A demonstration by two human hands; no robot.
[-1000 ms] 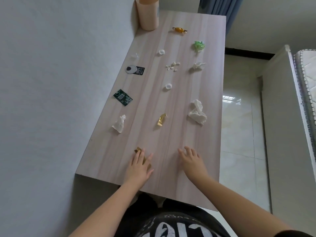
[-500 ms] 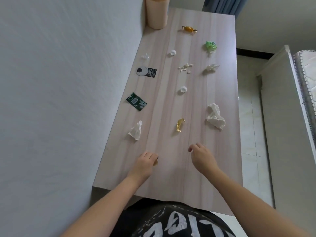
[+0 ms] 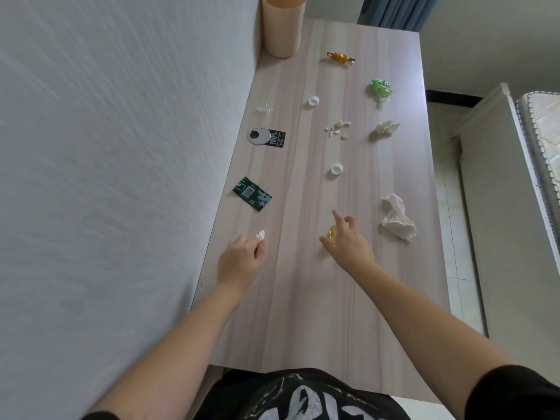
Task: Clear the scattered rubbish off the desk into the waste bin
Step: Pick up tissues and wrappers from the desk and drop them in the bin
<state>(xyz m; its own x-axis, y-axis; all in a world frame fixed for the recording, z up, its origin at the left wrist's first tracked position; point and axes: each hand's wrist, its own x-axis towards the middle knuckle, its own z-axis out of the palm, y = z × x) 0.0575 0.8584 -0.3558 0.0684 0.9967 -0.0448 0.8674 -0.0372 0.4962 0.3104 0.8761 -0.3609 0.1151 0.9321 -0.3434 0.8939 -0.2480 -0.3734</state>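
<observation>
There is a single view, from a wide-angle camera worn on the person's head. It looks forward and steeply down along the length of the desk (image 3: 357, 283), whose near edge sits low in the frame just above the person's dark shirt (image 3: 303, 398). The bin (image 3: 281, 28) at the far end is cut off by the top edge. The wall (image 3: 106, 177) fills the left side, the floor (image 3: 445, 183) a strip at right.
</observation>
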